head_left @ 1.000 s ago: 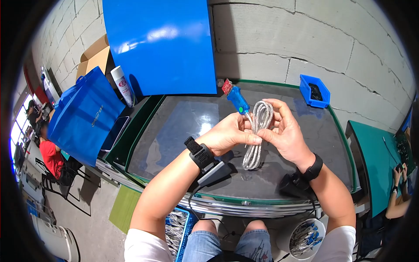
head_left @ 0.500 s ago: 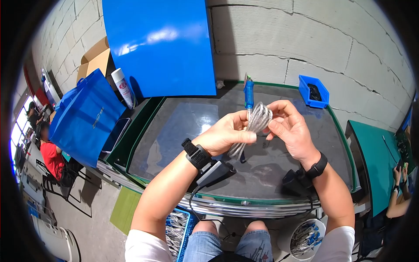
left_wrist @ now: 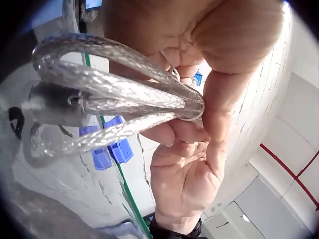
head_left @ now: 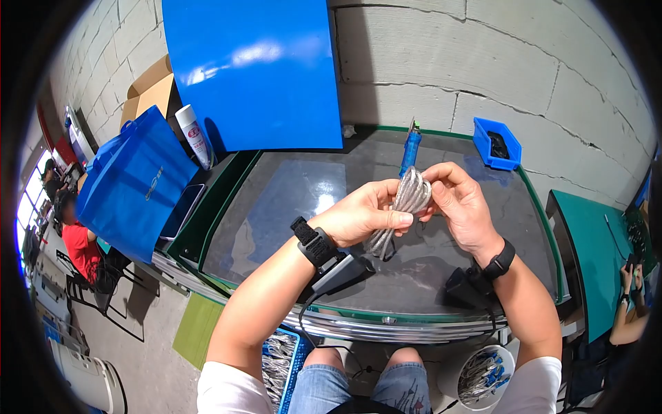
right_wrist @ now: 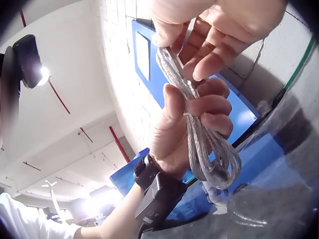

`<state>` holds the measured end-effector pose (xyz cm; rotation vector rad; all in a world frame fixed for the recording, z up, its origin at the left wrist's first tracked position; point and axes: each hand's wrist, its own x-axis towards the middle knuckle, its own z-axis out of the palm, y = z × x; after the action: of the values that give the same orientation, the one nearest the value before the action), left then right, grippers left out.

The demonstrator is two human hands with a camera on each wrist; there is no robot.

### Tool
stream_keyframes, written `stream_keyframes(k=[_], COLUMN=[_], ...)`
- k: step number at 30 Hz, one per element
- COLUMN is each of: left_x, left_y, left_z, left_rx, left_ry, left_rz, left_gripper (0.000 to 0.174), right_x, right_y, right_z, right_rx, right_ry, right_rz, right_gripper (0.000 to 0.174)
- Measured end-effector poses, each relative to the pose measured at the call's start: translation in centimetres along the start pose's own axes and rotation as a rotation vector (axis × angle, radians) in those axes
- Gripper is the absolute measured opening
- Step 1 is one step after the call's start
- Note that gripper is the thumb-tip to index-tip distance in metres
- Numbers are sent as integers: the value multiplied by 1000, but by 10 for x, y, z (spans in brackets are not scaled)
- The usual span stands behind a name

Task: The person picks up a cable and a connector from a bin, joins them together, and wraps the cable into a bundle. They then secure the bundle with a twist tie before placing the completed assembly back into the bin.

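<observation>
We noted the dark, glossy tabletop [head_left: 289,207] as the base of the work area. The work was held above its middle, in front of the seated person.

The left hand [head_left: 358,217] came in from the left and was closed round the middle of the coiled cable [head_left: 403,207], with the thumb laid across the strands. The right hand [head_left: 462,207] came in from the right, and its fingertips pinched the upper end of the same coil. The coil therefore lay between the two hands and touched both. The left hand carried its bulk.

The long axis of the coil was tilted. It ran from the upper end, farther from the person, down and leftward to the looped lower end below the left hand. We could not tell whether that loop touched the tabletop.

The blue connector [head_left: 411,153] projected from the upper end, pointing away from the person, just above the right fingertips.
</observation>
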<state>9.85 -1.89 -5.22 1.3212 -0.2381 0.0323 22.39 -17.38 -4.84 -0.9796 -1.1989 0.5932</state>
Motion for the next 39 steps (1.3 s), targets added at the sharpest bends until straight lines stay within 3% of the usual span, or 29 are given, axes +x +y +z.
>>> stream_keyframes(k=[2,9,11,13,15,17,18,23,26,32,39], left_x=[0,-1,-1,-2,-2,-2,-3,-1,0,-2,-3], left_y=[1,4,5,8,10,9,8,1,3,5,10], left_z=[1,2,-3,-5,-2,-1,-1,-3,1,-5,-3], left_rx=[-24,62,48,-102,-53,-19,-22,35,30,-8,-87], left_ry=[-18,176,210,257,266,255,258,106,179,248,350], left_rz=[5,38,37,114,123,71,73,-62,0,33,90], left_gripper=[49,40,37,31,26,24,24,41,33,21,16], right_x=[0,0,-3,-4,-5,-4,-4,-2,-1,-2,-3], right_y=[-3,-9,-9,0,2,-7,-9,-4,-7,-11,-12], right_z=[1,-1,-2,-4,6,10,8,6,7,-2,-3], right_rx=[-42,-153,-255,-668,-463,-298,-264,-201,-131,-120,-138], right_ry=[22,85,83,-45,29,130,95,48,120,59,22], right_rz=[-9,-2,91,-42,-67,30,-3,-11,18,104,30], right_gripper=[17,15,14,12,14,20,26,24,12,10,11])
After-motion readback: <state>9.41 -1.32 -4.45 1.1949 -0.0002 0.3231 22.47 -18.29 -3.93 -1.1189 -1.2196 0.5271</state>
